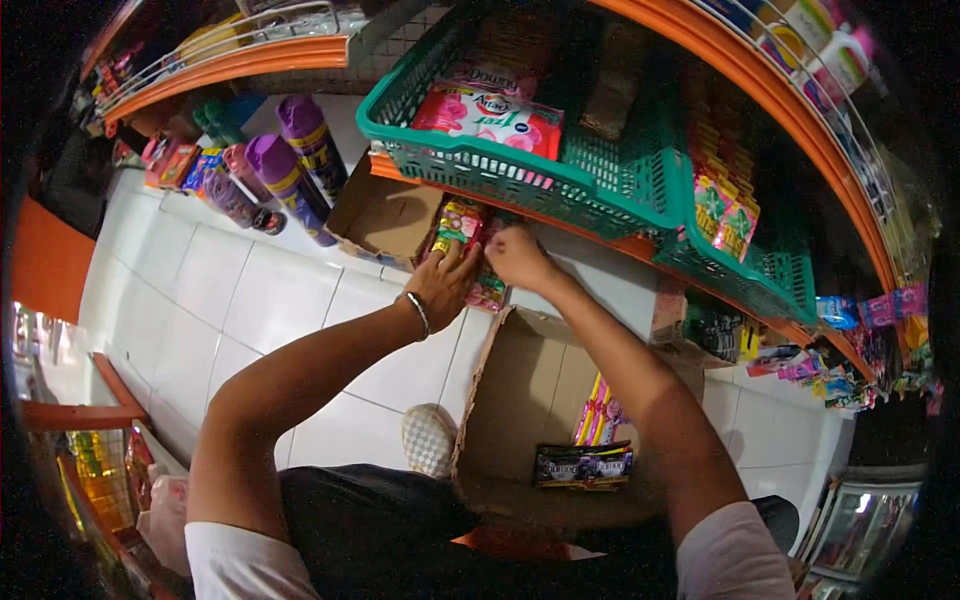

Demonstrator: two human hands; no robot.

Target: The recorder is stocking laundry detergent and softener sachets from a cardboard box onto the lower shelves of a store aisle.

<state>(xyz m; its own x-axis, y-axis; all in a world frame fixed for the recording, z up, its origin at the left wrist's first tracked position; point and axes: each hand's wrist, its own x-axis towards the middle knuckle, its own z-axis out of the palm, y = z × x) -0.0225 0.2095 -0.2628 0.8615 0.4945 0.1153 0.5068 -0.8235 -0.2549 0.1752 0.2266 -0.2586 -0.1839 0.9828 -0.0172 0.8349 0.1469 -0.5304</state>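
Note:
My left hand (442,286), with a bracelet at the wrist, lies over a row of pink, green and yellow sachets (459,223) on the white floor. Its fingers are spread and touch the packs. Close beside it, my right hand (519,257) is curled at the right edge of these sachets; whether its fingers pinch one is hidden. An opened cardboard box (517,382) stands in front of me, below my right forearm. In it lie black Downy sachets (582,465) and a strip of pink-and-yellow sachets (594,411).
Above my hands, a green plastic basket (495,165) on an orange-edged shelf holds a red Attack detergent pack (491,120). A smaller cardboard box (386,214) sits left of the sachets, beside purple-capped spray cans (289,180). My checkered shoe (427,441) is left of the large box.

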